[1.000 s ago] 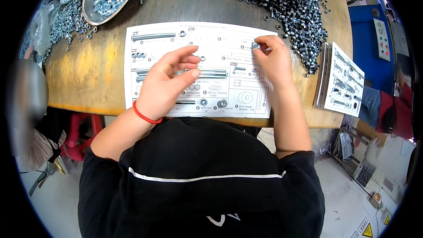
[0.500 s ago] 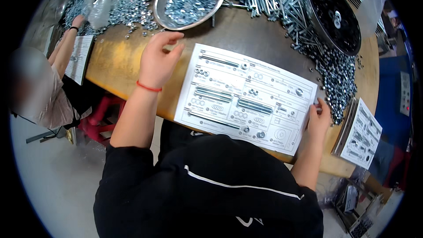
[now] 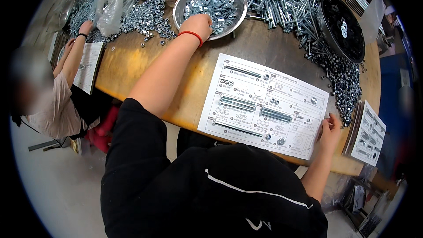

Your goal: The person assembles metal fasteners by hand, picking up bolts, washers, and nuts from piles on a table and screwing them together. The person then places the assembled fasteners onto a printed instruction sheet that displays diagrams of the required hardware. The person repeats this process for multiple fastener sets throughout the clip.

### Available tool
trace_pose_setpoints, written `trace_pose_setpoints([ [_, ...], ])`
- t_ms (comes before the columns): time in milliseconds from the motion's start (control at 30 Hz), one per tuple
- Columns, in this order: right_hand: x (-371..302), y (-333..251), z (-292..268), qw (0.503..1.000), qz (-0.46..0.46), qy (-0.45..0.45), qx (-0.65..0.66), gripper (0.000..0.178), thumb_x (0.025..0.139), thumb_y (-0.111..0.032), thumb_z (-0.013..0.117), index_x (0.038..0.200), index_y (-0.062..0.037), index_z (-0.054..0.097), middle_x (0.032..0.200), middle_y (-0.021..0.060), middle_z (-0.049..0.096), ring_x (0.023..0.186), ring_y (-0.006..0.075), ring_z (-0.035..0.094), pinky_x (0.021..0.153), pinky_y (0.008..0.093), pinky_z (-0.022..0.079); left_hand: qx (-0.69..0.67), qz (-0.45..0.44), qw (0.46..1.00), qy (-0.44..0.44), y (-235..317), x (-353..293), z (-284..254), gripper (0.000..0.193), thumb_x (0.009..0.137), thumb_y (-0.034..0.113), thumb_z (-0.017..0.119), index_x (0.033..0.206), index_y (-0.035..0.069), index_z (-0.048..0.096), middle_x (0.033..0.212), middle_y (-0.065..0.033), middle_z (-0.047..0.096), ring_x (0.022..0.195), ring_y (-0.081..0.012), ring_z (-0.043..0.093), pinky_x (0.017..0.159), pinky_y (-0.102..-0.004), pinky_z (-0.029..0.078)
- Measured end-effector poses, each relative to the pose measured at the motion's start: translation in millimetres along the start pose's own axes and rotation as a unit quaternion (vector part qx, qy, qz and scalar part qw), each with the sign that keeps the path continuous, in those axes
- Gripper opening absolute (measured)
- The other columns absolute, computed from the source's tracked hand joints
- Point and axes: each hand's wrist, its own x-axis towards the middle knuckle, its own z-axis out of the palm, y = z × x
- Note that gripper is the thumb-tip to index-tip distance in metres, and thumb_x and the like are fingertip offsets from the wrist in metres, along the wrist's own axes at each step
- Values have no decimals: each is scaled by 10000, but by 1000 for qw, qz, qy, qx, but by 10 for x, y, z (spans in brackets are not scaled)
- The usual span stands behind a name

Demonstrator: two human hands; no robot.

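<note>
My left hand (image 3: 197,25), with a red band at the wrist, reaches over the near rim of a round metal bowl (image 3: 241,14). Its fingers curl down among shiny washers (image 3: 220,6); the tips are mostly hidden, so what they pinch cannot be made out. At the right edge of a printed parts sheet (image 3: 209,105), my right hand (image 3: 330,131) grips the border with bent fingers. Long bolts (image 3: 238,103), more bolts (image 3: 276,114) and several nuts (image 3: 227,82) lie on the sheet's drawings.
Beyond the bowl spreads a heap of bolts (image 3: 282,4). A black round tray (image 3: 341,28) stands at the right above piled nuts (image 3: 346,90). More sheets (image 3: 366,134) are stacked at the right edge. Nuts (image 3: 147,17) lie by a plastic bag (image 3: 110,13); a co-worker (image 3: 57,88) sits at the left.
My left hand has moved from above the table, away from me and right, into the bowl of washers. The right hand stays at the sheet's edge. The view has shifted slightly.
</note>
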Motion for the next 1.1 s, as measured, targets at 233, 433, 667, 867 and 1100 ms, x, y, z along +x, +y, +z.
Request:
trace_pose_setpoints([
  [233, 27, -132, -18, 995, -63, 4, -73, 355, 873, -34, 657, 1225, -7, 619, 983, 30, 619, 747, 96, 538, 636, 233, 464, -317, -8, 948, 3, -9, -42, -209, 240, 827, 180, 748, 969, -11, 711, 851, -57, 714, 798, -127, 659, 726, -281, 516],
  [433, 193, -879, 501, 983, -124, -81, -105, 352, 847, -43, 681, 1195, -21, 633, 1029, 69, 655, 830, 138, 602, 722, 263, 509, -489, 40, 851, -187, 919, -667, 159, 314, 832, 135, 757, 1072, -42, 659, 900, -70, 697, 748, -107, 641, 683, -244, 516],
  [667, 293, -1589, 1512, 945, -189, -267, -30, 332, 821, -55, 693, 1149, -14, 653, 1034, 90, 667, 857, 178, 628, 785, 298, 518, -505, 19, 844, -178, 1203, -610, 400, 273, 822, 81, 762, 1062, -14, 673, 879, -38, 688, 764, -93, 633, 687, -232, 511],
  [867, 135, -1806, 1827, 924, -173, -342, 22, 188, 895, -40, 654, 1077, 7, 655, 935, 27, 672, 789, 97, 610, 692, 237, 501, -538, 28, 828, -157, 1087, -945, 176, 283, 805, 21, 764, 1052, -11, 628, 892, -28, 665, 817, -79, 620, 727, -225, 520],
  [1100, -149, -1853, 1650, 880, -62, -466, 71, 170, 884, -83, 669, 1016, 25, 668, 828, 40, 684, 725, 94, 629, 645, 252, 505, -641, 28, 751, -154, 930, -1433, 212, 388, 794, -70, 729, 1140, -1, 566, 908, -37, 625, 824, -87, 630, 747, -216, 537],
])
